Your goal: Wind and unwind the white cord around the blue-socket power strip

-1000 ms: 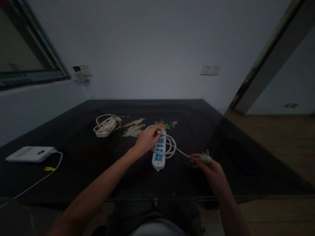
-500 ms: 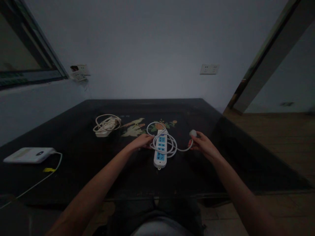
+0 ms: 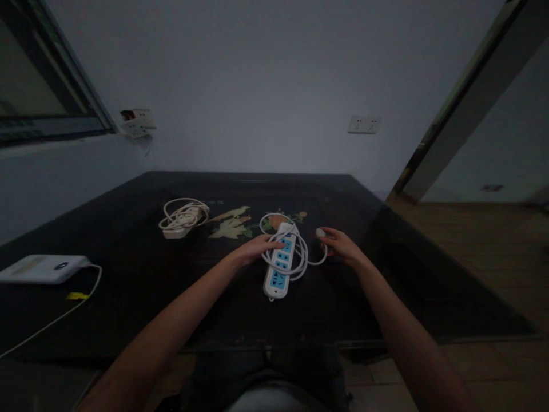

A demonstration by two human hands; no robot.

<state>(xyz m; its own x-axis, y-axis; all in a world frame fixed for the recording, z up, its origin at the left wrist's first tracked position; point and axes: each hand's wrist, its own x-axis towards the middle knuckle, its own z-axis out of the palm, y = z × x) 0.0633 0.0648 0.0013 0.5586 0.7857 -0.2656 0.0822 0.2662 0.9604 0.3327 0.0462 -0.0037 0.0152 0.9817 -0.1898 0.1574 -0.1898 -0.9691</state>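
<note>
Cord, white and looped, (image 3: 303, 257) lies across a white power strip (image 3: 278, 284) with blue socket faces, near the middle of a dark tabletop (image 3: 240, 320). The strip slants, its far end leaning to the right, and the loops pass over its face and spill out on both sides. The left hand (image 3: 256, 247) grasps the strip at its left edge, toward the far end, with one digit reaching over the blue sockets (the fingers beneath are hidden). The right hand (image 3: 341, 245), well apart from the left, pinches a white plug (image 3: 319, 233) between its fingertips; from that plug the cord bends down and runs back to the loops. The plug's prongs cannot be made out.

Just beyond the strip, a painted flower (image 3: 277, 221) shows on the tabletop, partly covered by a loop. Farther left, near a painted bird motif (image 3: 231, 226), sits an off-white power strip (image 3: 174, 233) with a cream cord (image 3: 189, 216) bundled on top of it. At the far left a flat white device (image 3: 47, 270) rests with a thin cable (image 3: 99, 277) leading off its right end, and a yellow tag (image 3: 77, 296) is beside that cable. A double wall socket (image 3: 363, 125) is set in the wall behind.
</note>
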